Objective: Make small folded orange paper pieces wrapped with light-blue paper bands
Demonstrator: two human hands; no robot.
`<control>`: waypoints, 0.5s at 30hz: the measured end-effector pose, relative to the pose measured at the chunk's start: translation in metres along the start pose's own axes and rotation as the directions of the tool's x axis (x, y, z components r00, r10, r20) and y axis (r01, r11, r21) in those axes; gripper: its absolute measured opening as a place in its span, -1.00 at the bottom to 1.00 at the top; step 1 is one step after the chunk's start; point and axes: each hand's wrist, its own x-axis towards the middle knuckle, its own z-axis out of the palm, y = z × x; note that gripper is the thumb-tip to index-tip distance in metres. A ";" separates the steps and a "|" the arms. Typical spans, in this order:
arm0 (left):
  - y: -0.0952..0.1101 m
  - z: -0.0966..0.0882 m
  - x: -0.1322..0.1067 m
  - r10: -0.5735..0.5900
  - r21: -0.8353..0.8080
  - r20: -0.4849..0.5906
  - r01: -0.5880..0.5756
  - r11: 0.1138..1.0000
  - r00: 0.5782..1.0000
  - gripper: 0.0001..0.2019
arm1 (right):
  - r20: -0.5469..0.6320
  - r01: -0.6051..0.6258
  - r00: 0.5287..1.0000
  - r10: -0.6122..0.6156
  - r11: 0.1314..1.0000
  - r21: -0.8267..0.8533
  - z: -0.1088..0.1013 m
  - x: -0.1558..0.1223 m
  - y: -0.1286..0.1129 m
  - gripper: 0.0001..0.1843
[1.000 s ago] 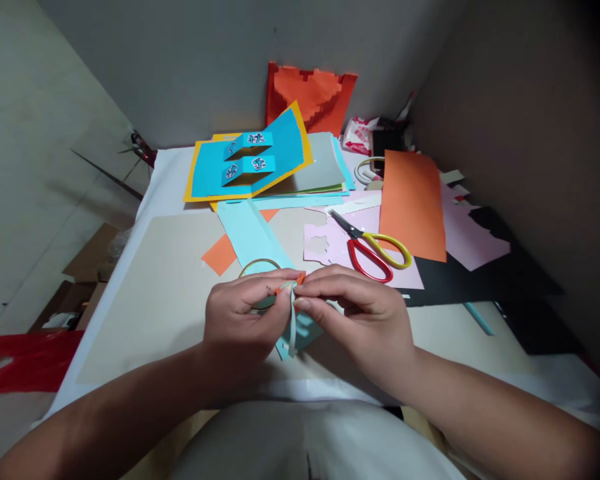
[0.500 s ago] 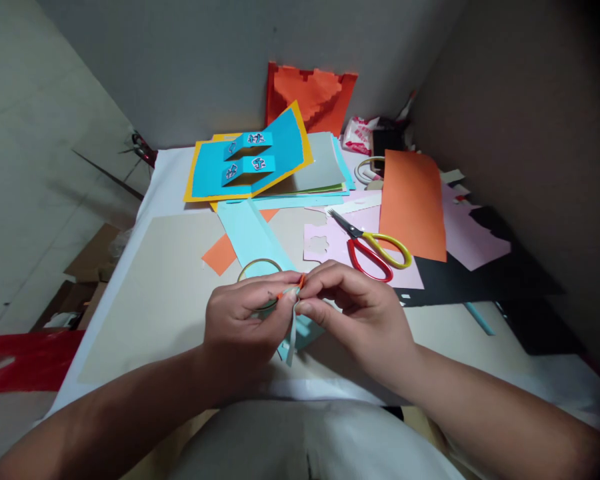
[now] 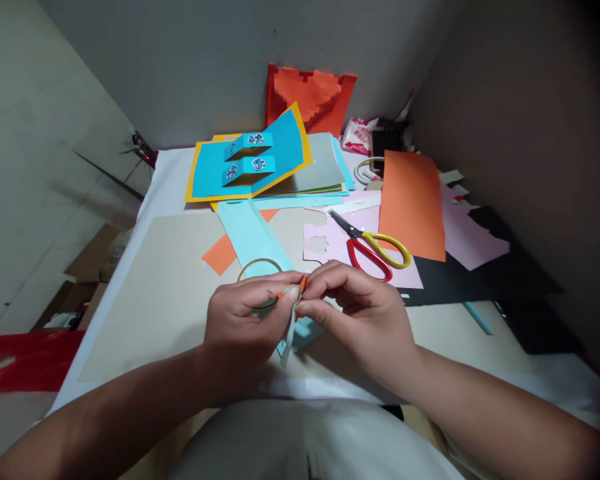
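My left hand (image 3: 245, 327) pinches a small folded orange paper piece (image 3: 303, 285) between thumb and fingers, together with a narrow pale strip (image 3: 287, 343) that dangles below the thumb. From the other side, the thumb and forefinger of my right hand (image 3: 370, 313) close on the edge of the same orange piece. Fingers cover much of it. Beneath both hands lies a long light-blue paper strip (image 3: 253, 230). A tape roll (image 3: 249, 265) rests on it, partly hidden behind my left hand. Scissors (image 3: 359, 233) with one red and one yellow handle lie beyond my right hand.
Behind stands a blue and yellow pop-up card (image 3: 205, 173) on stacked paper. An orange sheet (image 3: 413, 203), pink cut paper (image 3: 343, 230) and a black sheet (image 3: 480, 283) spread over the right side. A red-orange folded card (image 3: 347, 100) leans on the back wall.
More of the orange piece shows between my fingers, including a bit below the right thumb. The pale strip's lower end has swung slightly left. Both hands stay nearly in place.
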 end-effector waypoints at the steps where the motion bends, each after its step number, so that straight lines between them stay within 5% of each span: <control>1: 0.000 0.000 0.000 0.003 -0.008 -0.002 -0.003 1.000 1.000 -0.80 | -0.003 0.009 1.000 -0.009 1.000 -0.008 0.000 0.000 0.000 -0.88; 15: -0.004 0.000 0.000 0.003 -0.050 0.019 -0.002 0.999 1.000 -0.76 | 0.092 0.195 0.979 -0.180 0.961 -0.197 -0.003 -0.003 0.003 -0.89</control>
